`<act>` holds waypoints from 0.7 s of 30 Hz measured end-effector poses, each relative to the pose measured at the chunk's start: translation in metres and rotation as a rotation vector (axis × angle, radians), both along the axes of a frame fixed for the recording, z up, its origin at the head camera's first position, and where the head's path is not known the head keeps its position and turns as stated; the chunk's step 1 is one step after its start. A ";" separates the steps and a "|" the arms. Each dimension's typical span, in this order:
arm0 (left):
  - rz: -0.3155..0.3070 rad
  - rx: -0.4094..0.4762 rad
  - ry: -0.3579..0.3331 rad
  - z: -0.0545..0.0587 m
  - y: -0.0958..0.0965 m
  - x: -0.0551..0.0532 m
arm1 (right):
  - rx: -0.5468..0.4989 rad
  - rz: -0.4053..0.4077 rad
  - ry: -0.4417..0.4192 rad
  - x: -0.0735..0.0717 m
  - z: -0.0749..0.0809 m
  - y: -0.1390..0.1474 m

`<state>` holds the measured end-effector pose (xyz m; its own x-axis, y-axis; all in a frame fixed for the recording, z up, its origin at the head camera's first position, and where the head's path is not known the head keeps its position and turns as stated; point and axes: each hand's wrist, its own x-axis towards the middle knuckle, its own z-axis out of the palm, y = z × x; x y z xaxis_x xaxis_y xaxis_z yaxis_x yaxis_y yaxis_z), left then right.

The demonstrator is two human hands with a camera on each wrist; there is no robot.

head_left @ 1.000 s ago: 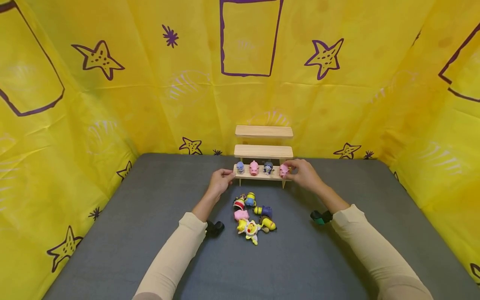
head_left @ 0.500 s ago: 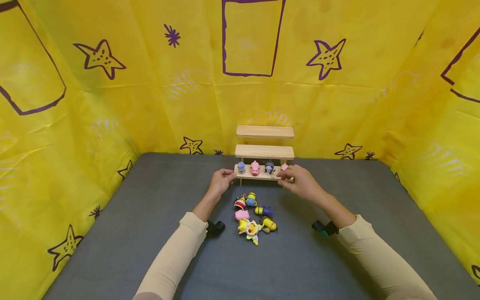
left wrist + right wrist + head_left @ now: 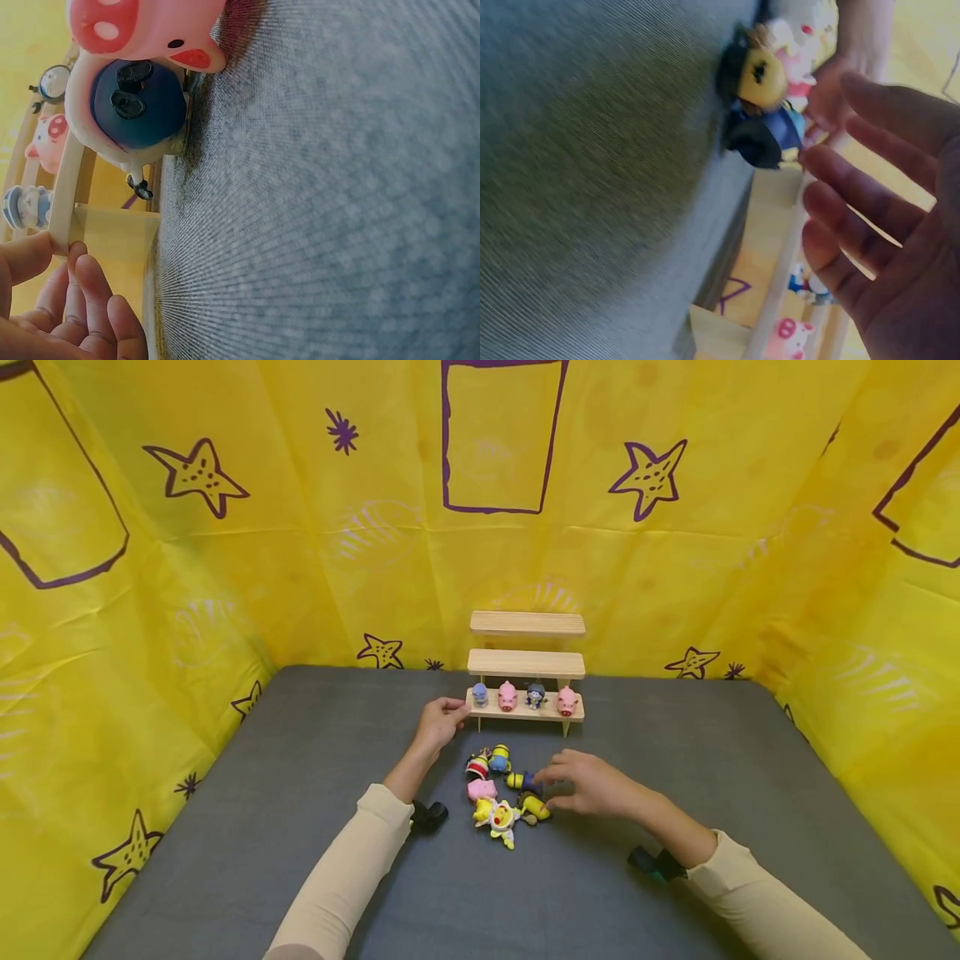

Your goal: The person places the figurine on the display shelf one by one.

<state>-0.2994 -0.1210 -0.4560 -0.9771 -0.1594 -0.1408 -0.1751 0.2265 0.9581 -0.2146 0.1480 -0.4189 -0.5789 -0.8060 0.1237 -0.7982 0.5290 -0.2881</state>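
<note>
While the grey desk [image 3: 225, 793] bears a tiered wooden stand [image 3: 527, 662], whose lowest shelf [image 3: 517, 715] the left hand [image 3: 441, 723] pinches at one end, the right hand [image 3: 592, 783], empty, fingers parted, hangs by the loose dark-blue-and-yellow figurine [image 3: 523, 782]. Picking up seems the step, calling for a careful pinch.

Text: 0 readable | labels, brands: 0 | numbers, signs: 0

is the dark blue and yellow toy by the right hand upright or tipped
Tipped: in the head view the toy lies lengthwise on the table, yellow end left, dark blue end by the right hand.
</note>
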 end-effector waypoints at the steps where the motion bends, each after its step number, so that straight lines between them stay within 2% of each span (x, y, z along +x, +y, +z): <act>1: 0.000 0.000 0.000 0.000 0.000 0.000 | 0.028 0.004 -0.012 0.002 -0.002 0.000; 5: 0.000 -0.006 0.001 -0.001 0.000 -0.001 | 0.113 -0.005 -0.064 0.009 -0.010 -0.002; 8: -0.001 -0.005 0.001 0.000 0.000 0.000 | 0.133 -0.020 -0.093 0.012 -0.015 -0.004; 21: 0.004 -0.014 0.000 0.000 0.000 0.001 | 0.134 -0.041 -0.059 0.017 -0.023 -0.008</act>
